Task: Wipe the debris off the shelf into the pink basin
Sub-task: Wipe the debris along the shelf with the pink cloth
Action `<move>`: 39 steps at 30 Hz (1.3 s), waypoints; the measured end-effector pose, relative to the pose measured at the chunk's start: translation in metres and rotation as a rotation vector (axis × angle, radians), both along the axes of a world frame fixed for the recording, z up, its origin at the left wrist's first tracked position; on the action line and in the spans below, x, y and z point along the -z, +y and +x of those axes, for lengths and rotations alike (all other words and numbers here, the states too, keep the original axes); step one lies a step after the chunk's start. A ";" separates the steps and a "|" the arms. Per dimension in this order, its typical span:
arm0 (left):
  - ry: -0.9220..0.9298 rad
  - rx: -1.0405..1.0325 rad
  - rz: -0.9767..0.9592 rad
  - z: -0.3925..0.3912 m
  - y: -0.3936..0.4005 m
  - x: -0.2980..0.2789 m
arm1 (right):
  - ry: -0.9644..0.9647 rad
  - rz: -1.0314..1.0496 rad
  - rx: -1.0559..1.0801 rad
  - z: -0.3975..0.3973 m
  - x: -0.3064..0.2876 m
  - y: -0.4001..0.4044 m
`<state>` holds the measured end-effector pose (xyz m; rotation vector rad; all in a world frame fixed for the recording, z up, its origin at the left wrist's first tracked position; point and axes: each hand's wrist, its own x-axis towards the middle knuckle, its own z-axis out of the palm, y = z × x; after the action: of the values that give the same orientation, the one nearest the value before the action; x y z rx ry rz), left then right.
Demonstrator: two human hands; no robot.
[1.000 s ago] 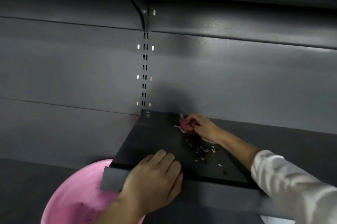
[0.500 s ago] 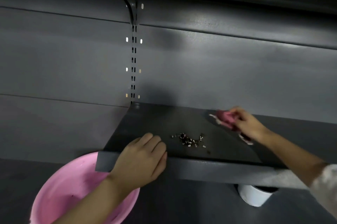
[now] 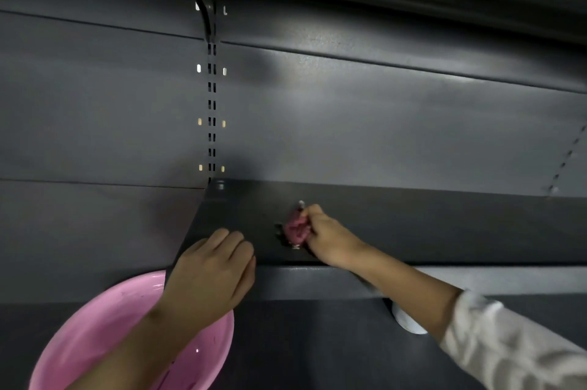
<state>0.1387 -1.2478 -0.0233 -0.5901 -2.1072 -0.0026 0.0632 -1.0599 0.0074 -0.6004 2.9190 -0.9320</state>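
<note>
The right hand (image 3: 330,238) has its fingers curled tight around a crumpled pink-red cloth (image 3: 297,227), pressing the wad down on the dark grey metal shelf (image 3: 413,224) a little way in from the shelf's left end. A few pale specks of debris (image 3: 295,246) show at the lower edge of the cloth, close to the shelf's front edge; anything more is hidden under the wad. A white patterned sleeve (image 3: 508,345) covers that arm from the forearm back.

The left hand (image 3: 211,275) lies over the front left corner of the shelf, fingers bent over the top surface and palm against the front lip; this grip holds the shelf edge alone.

Below that corner, partly hidden by the left forearm, sits the round pink plastic basin (image 3: 104,326), its rim under the shelf's left end. Further right, a white rounded container (image 3: 408,323) peeks out beneath the shelf's front lip. Behind everything rises the grey panelled back wall (image 3: 381,119) with a slotted upright (image 3: 212,110).
</note>
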 end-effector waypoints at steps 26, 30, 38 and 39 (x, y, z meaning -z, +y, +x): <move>0.084 -0.115 0.047 -0.002 -0.011 0.012 | 0.058 -0.041 -0.292 -0.036 0.006 -0.027; 0.105 -0.083 0.041 -0.003 -0.013 0.013 | 0.101 -0.132 -0.257 -0.063 -0.009 -0.014; 0.085 -0.130 0.040 -0.004 -0.011 0.008 | 0.097 -0.027 0.162 -0.154 -0.004 0.036; 0.077 -0.129 0.042 -0.004 -0.011 0.007 | 0.112 -0.046 0.132 -0.153 -0.001 0.028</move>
<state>0.1346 -1.2586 -0.0308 -0.4218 -2.0618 0.0474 -0.0896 -1.0324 0.0087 -0.4829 3.0774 -1.0130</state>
